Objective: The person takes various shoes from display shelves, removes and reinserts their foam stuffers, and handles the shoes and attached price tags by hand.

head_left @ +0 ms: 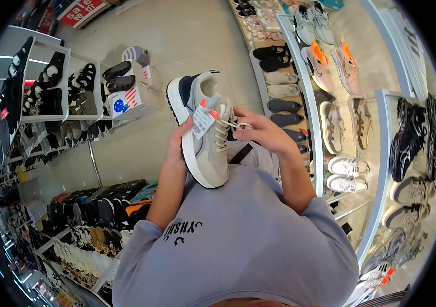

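A light grey sneaker [211, 162] with a navy heel and a thick white sole is held up in front of my chest, its toe towards me. My left hand [179, 142] is closed round the sole side, thumb near the price tag. From the shoe's collar hangs a white and red price tag [203, 122] on a pale clip. On the other side, my right hand [264, 132] pinches the cream shoelace [242, 125] beside the tongue. Some fingers of both hands are hidden behind the shoe.
White racks [69, 84] with dark shoes and sandals stand on the left. Boxes with stars and stripes [135, 100] sit beside them. On the right, shelves carry several pairs, among them pink and orange sneakers [319, 69]. A red sale sign [80, 11] is at the back.
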The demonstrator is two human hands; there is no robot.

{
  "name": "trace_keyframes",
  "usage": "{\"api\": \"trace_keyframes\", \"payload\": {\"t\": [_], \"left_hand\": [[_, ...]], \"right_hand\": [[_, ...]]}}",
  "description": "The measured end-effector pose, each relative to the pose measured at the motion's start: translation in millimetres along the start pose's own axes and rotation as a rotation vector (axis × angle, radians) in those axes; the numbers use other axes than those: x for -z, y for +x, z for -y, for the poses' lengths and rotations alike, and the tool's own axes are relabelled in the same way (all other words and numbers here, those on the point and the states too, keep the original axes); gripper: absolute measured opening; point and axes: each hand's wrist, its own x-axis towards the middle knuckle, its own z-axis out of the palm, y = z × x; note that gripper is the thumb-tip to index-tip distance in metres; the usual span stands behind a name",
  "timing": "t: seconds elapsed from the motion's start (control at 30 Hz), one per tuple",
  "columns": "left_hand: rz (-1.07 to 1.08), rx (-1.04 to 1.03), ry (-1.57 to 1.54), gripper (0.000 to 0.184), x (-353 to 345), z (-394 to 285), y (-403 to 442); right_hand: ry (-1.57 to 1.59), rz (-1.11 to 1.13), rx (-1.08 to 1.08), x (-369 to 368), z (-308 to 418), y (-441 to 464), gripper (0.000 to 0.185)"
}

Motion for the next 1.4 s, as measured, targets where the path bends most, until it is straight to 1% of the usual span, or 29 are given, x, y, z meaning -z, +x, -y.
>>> {"api": "trace_keyframes", "payload": {"t": [0.03,0.07,0.1,0.17,0.23,0.27,0.37,0.43,0.47,0.5,0.53,0.57,0.6,0.63,0.67,0.7,0.73,0.77,0.8,0.87,0.9,0.97,1.0,1.1,1.13,1.23,1.27,1.37,1.4], "left_hand": [[-0.065,-0.030,0.017,0.049,-8,-2,12],[-0.130,-0.055,0.032,0.049,-14,-6,24],[-0.112,-0.100,-0.009,0.049,-15,-11,37],[-0.065,-0.181,-0.086,0.048,-12,-26,72],[-0.036,-0.255,-0.115,0.048,-17,-46,99],[-0.064,-0.291,-0.096,0.047,-18,-55,114],[-0.115,-0.364,-0.080,0.045,-35,-74,151],[-0.147,-0.414,-0.088,0.045,-48,-80,168],[-0.145,-0.426,-0.110,0.043,-57,-82,175],[-0.099,-0.426,-0.130,0.044,-57,-83,185],[-0.054,-0.428,-0.148,0.044,-55,-85,195],[-0.010,-0.427,-0.163,0.045,-53,-85,202],[0.080,-0.423,-0.190,0.045,-58,-87,203],[0.081,-0.408,-0.206,0.045,-55,-87,207],[0.082,-0.388,-0.218,0.045,-52,-87,212],[0.085,-0.365,-0.228,0.045,-50,-88,216],[0.165,-0.342,-0.273,0.047,-51,-90,216],[0.191,-0.325,-0.275,0.049,-43,-92,224],[0.220,-0.306,-0.276,0.051,-26,-90,235],[0.279,-0.275,-0.226,0.065,-17,-100,250],[0.309,-0.261,-0.201,0.072,-12,-104,257],[0.368,-0.193,-0.148,0.080,-44,-128,259],[0.310,-0.136,-0.143,0.085,-45,-142,261],[0.313,-0.108,-0.125,0.084,-39,-182,271],[0.288,-0.130,-0.100,0.083,-44,-196,272],[0.305,-0.108,-0.065,0.081,-40,-239,274],[0.271,-0.123,-0.043,0.080,-40,-252,272],[0.230,-0.042,0.000,0.079,-22,-290,276],[0.214,-0.024,0.016,0.078,-18,-303,277]], "right_hand": [[-0.071,0.026,0.016,15,9,8,0.021],[-0.221,0.031,-0.056,33,22,13,0.024],[-0.206,0.048,-0.139,53,39,16,0.025],[-0.286,0.027,-0.057,94,66,15,0.027],[-0.339,-0.021,0.078,137,80,8,0.029],[-0.324,-0.037,0.130,155,89,5,0.028],[-0.057,-0.120,0.210,202,89,-3,0.034],[-0.020,-0.142,0.266,222,90,-1,0.044],[0.078,-0.156,0.245,229,91,5,0.043],[0.174,-0.168,0.225,234,91,15,0.042],[0.178,-0.199,0.174,238,91,27,0.037],[0.135,-0.195,0.144,241,90,43,0.029],[0.049,-0.182,0.070,241,94,60,0.023],[-0.034,-0.174,-0.004,237,99,77,0.019],[-0.001,-0.131,-0.001,231,102,95,0.013],[-0.012,-0.121,-0.005,220,108,112,0.017],[-0.119,-0.080,0.002,212,120,129,0.019],[-0.226,-0.042,0.010,204,132,144,0.022],[-0.329,-0.034,0.111,196,143,159,0.022],[-0.538,-0.022,0.317,182,159,187,0.024],[-0.547,-0.053,0.362,177,163,201,0.023],[-0.567,-0.112,0.460,167,169,230,0.022],[-0.593,-0.130,0.483,163,169,245,0.018],[-0.773,-0.059,0.280,155,178,281,0.018],[-0.760,-0.031,0.267,149,181,293,0.022],[-0.771,0.070,0.270,137,188,328,0.030],[-0.824,0.103,0.271,134,187,340,0.042],[-0.957,0.221,0.487,125,186,379,0.050],[-1.006,0.312,0.430,123,188,391,0.052]]}}
